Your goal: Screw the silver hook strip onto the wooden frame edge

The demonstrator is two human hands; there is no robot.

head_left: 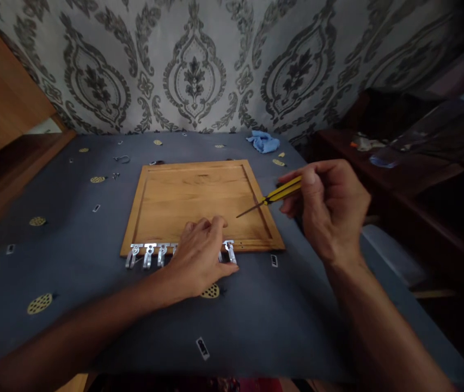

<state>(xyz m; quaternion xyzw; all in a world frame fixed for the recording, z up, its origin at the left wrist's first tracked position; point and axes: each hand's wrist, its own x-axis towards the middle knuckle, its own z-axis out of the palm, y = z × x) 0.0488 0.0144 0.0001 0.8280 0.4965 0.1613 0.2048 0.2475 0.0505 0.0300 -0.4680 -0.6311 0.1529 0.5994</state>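
Note:
A framed wooden panel (191,190) lies on the table, with a row of shiny metal hooks (148,251) along its near edge. My left hand (199,253) rests over that edge, thumb and fingers apart, covering the middle hooks. Just right of it another metal hook (229,250) shows near my thumb. My right hand (330,209) is closed around the yellow-and-black handle of a screwdriver (283,191). Its thin shaft points down and left above the panel's right side. Small dark holes show in the near edge right of the last hook.
The table has a dark grey-blue cover (93,316) with a yellow fruit print. A crumpled blue cloth (263,141) lies at the back, and small metal bits (116,176) sit left of the panel. Wooden furniture (7,81) stands left; patterned wallpaper (195,65) rises behind.

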